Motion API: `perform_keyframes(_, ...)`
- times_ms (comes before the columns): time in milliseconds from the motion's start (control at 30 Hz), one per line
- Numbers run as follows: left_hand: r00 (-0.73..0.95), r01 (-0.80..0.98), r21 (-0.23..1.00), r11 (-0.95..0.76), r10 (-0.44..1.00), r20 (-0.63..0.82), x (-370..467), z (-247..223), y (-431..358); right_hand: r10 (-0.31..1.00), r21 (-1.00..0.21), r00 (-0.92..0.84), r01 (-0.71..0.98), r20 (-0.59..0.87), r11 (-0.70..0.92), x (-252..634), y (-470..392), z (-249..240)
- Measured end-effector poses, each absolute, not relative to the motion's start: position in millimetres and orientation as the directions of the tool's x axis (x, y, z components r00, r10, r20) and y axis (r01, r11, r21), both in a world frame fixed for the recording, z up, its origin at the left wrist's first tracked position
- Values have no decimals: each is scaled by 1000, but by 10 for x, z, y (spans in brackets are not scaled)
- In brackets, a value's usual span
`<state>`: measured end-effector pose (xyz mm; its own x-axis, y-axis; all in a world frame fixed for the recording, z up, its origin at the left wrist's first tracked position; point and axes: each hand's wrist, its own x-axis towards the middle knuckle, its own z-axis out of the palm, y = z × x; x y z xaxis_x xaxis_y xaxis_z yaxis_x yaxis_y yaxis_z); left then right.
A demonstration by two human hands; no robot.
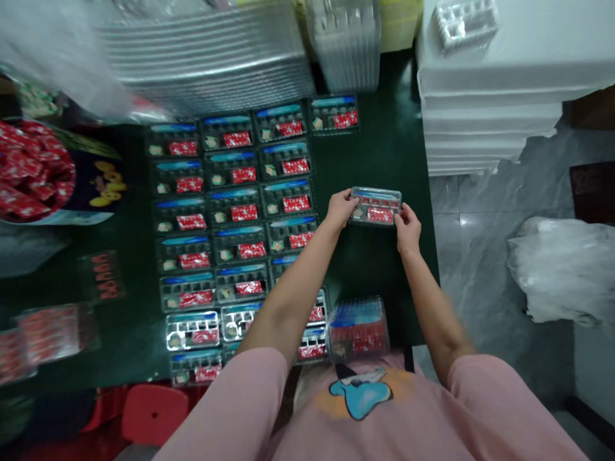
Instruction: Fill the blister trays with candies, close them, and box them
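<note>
Between my two hands is a clear plastic blister tray (376, 206) holding a red patterned packet, a row of small red pieces and a blue strip along its far side. My left hand (341, 210) pinches the tray's left end. My right hand (407, 227) grips its right end. To the left, several rows of similar filled trays (244, 212) lie on the dark green table, each with a blue pen-like item, a red packet and a small pale piece. Near my body stands a stack of filled trays (358, 330).
Stacked empty clear trays (206, 57) line the far side, with another stack (343, 45) beside them. A tub of red packets (36, 169) is at far left. White stacked sheets (485, 96) stand right, above a tiled floor with clear plastic bags (557, 269). A red stool (154, 413) sits below.
</note>
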<state>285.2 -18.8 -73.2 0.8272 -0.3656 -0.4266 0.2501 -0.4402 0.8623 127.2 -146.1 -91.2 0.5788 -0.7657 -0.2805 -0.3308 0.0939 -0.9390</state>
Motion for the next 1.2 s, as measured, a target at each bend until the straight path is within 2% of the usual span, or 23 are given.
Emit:
perform_keyframes(67, 803, 329, 880, -342, -389, -451, 2691, -570, 9, -734, -945, 609, -294, -302, 145, 1123, -1431, -743)
perform_keyframes(167, 807, 360, 882, -305, -373, -458, 2299, -172, 493, -648, -949, 697, -276, -308, 155, 709, -1252, -294)
perform_keyframes(333, 763, 387, 801, -457, -329, -557, 1293, 554, 1474, -413, -894, 798, -431, -439, 119, -257, -678, 491)
perform_keyframes(433, 712, 464, 733, -497, -283, -642, 671, 646, 1864, -340, -871, 821, -491, -459, -8, -755, -388, 619)
perform_keyframes(533, 665, 537, 684, -493, -251, -703, 256, 486, 2020, -339, -844, 832, -511, -439, -161, -1039, -239, 528)
perform_keyframes(667, 693, 483, 686, -544, -241, -679, 74, 248, 2033, -370, -802, 828, -530, -421, -274, -1150, -173, 350)
perform_keyframes(900, 687, 427, 702, -570, -301, -661, 161, 167, 2014, -394, -777, 836, -522, -383, -352, -1133, -233, 264)
perform_keyframes(1033, 708, 445, 720, -533, -282, -647, 66, 149, 2001, -391, -770, 828, -536, -401, -346, -1236, -341, 276)
perform_keyframes(1100, 737, 437, 749, -498, -279, -615, -3, 169, 2035, -394, -748, 819, -555, -417, -363, -1326, -404, 256)
perform_keyframes(1200, 830, 354, 829, -433, -263, -492, 62, 191, 2254, -503, -672, 799, -573, -330, -469, -1334, -507, 203)
